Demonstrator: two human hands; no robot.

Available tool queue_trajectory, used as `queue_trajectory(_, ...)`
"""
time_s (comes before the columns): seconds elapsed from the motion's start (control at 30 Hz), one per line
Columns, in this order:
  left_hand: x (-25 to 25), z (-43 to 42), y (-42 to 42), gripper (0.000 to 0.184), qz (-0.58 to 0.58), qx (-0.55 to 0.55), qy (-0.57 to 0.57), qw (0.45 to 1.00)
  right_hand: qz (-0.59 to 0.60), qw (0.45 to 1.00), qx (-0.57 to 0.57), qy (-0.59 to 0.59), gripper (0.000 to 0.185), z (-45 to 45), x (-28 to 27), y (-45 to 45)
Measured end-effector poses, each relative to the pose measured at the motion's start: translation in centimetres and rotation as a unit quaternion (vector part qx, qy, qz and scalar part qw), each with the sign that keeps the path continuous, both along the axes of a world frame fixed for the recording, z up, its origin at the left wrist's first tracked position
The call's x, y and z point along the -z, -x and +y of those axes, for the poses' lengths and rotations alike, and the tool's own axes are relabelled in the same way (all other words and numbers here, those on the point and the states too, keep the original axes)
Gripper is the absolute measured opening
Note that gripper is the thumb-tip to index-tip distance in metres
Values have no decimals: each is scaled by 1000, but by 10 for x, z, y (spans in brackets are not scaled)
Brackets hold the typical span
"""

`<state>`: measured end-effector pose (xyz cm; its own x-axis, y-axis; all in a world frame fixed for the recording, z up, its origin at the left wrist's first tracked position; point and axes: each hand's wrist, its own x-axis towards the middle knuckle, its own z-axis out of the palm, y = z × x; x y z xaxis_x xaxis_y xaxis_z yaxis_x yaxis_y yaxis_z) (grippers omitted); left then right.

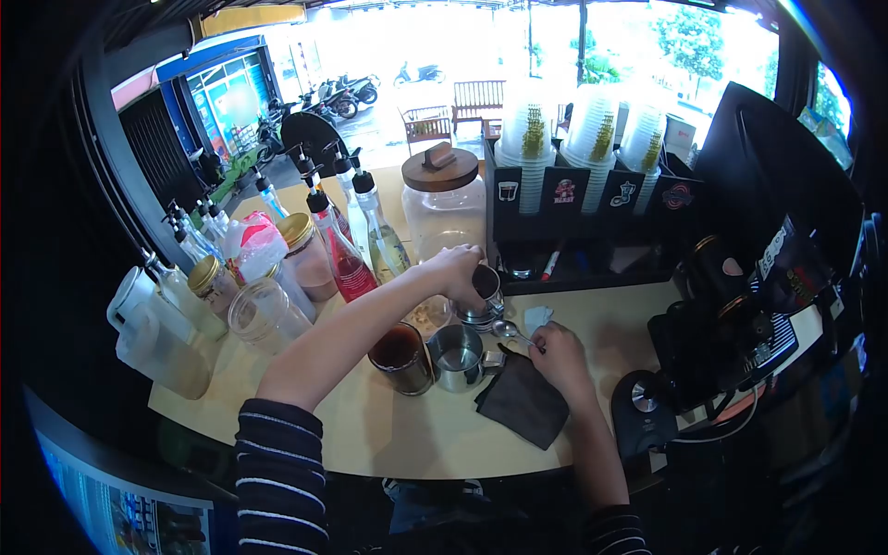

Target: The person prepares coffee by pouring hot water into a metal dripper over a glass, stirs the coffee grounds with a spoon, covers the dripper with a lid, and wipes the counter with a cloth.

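Note:
My left hand is closed around the upper part of a shiny metal cup, near the foot of the large glass jar; the palm and some fingers hide part of it. Between the fingertips of my right hand is the handle of a metal spoon, its bowl pointing left toward the cup. A dark cloth lies on the counter beside and below that hand. To its left stand a steel milk pitcher and a jar of dark brown contents. A small white tissue lies behind the spoon.
A wooden-lidded glass jar stands behind my left hand. Pump bottles, jars and a plastic jug crowd the left. A black rack holds stacked plastic cups. Black equipment stands at right.

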<state>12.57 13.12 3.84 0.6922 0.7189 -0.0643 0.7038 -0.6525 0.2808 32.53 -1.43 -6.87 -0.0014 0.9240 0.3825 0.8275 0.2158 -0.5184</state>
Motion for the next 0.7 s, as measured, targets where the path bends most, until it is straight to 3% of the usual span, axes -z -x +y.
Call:
queue_trajectory(0.13,-4,0,-1,96,38,-10,27,999,79,996,20,34,9,-4,-13,5)
queue_trajectory(0.3,1,-4,-1,94,18,8,10,1000,115,993,16,-25,9,-4,-15,-1)
queue_trajectory(0.57,-11,-10,-9,95,129,-9,75,989,68,996,56,-6,12,-9,-25,-5)
queue_trajectory(0.7,-8,-15,-18,97,149,-11,40,988,46,997,55,12,12,-7,-18,-5)
